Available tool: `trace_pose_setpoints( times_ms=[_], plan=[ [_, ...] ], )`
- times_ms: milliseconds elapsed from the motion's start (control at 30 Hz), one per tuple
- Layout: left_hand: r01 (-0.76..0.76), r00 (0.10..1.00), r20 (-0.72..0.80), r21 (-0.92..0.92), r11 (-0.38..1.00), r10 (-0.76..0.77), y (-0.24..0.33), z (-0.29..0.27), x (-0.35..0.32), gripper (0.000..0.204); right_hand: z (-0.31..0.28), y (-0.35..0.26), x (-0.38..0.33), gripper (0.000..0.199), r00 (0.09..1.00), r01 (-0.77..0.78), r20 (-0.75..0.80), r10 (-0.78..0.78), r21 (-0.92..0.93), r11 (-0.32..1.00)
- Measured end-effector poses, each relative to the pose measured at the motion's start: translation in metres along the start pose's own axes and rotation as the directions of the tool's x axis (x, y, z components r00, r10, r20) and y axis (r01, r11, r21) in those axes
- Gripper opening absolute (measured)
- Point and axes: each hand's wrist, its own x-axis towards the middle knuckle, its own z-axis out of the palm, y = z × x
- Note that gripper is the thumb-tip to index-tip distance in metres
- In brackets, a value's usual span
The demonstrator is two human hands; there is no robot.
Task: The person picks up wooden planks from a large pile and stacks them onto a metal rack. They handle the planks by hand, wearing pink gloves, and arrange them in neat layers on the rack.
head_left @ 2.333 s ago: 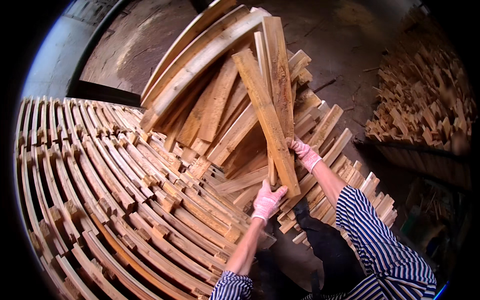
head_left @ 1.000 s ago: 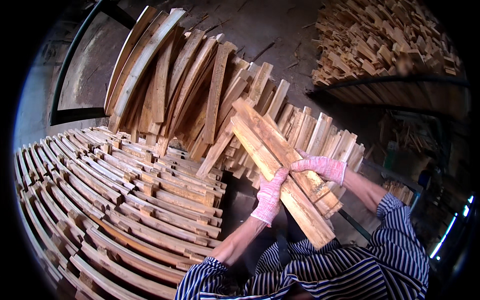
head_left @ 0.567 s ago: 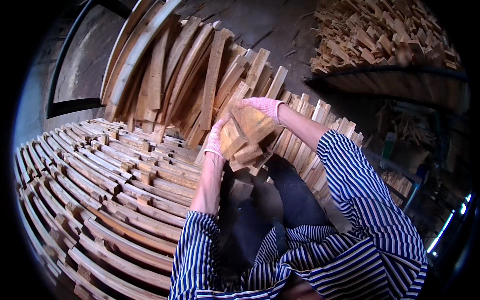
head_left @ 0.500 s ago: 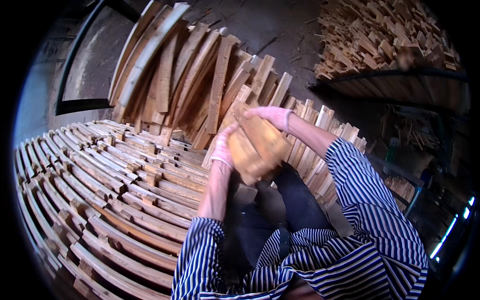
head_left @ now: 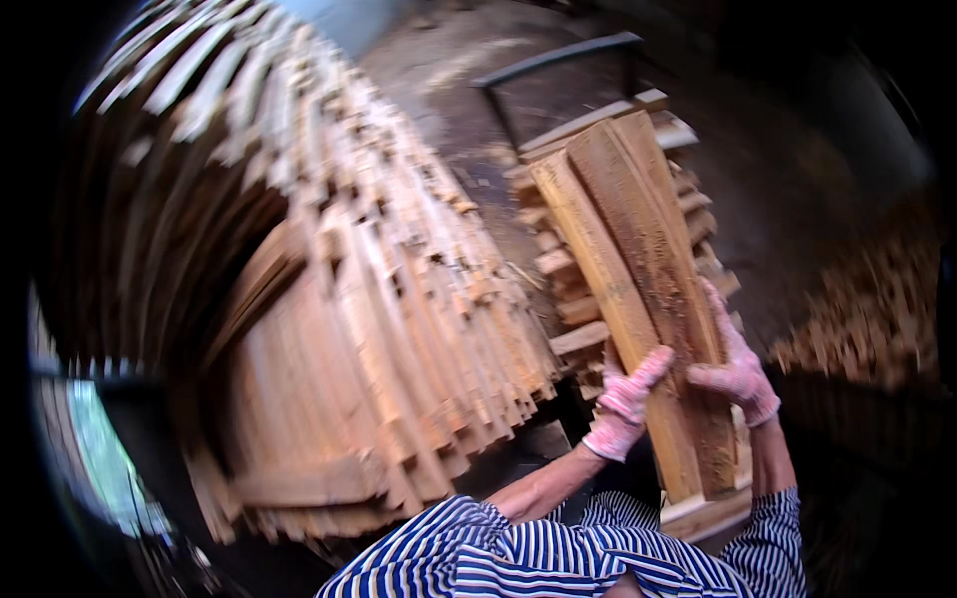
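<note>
Both gloved hands, left hand [head_left: 626, 401] and right hand [head_left: 736, 367], now clasp 2 curved boards [head_left: 638, 289] upright. The boards are lifted away from the leaning pile and swung toward a small stack [head_left: 578, 299], beside the blurred big stack [head_left: 379, 299].

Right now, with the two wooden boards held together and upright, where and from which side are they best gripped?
Probably low down, from both flanks. The wooden boards are long, narrow and slightly curved, standing on end and leaning away. The left hand presses their left edge and the right hand wraps the right edge, squeezing the pair together. Gripping near the lower third seems to keep the pair controllable, though the top could sway.
</note>
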Motion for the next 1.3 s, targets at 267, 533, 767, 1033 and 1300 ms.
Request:
trace_pose_setpoints(
  times_ms=[267, 533, 767, 1033, 1300],
  plan=[
    [-0.373, 0.873, 0.257, -0.198, 0.907, 0.415, 0.059, -0.057, -0.090, 0.075, 0.148, -0.160, 0.031, 0.120, 0.789, 0.012, 0.613, 0.031, -0.066, 0.998],
    [-0.591, 0.659, -0.277, 0.386, 0.709, 0.699, 0.333, -0.094, -0.212, 0.049, 0.361, -0.187, 0.069, 0.111, 0.623, 0.378, 0.782, -0.014, -0.285, 0.881],
    [-0.235, 0.911, -0.279, 0.249, 0.939, 0.302, 0.519, -0.187, -0.297, 0.044, 0.537, -0.155, 0.057, 0.084, 0.628, 0.400, 0.773, -0.091, -0.220, 0.890],
    [0.496, 0.721, -0.472, 0.863, 0.098, 0.508, 0.658, -0.432, -0.241, 0.058, 0.617, -0.108, 0.015, 0.084, 0.345, 0.685, 0.904, -0.253, -0.058, 0.726],
    [-0.311, 0.757, 0.475, 0.866, -0.392, 0.448, 0.552, -0.109, -0.125, 0.059, 0.376, -0.124, 0.013, 0.088, 0.697, 0.424, 0.609, -0.378, 0.074, 0.902]
  ],
)
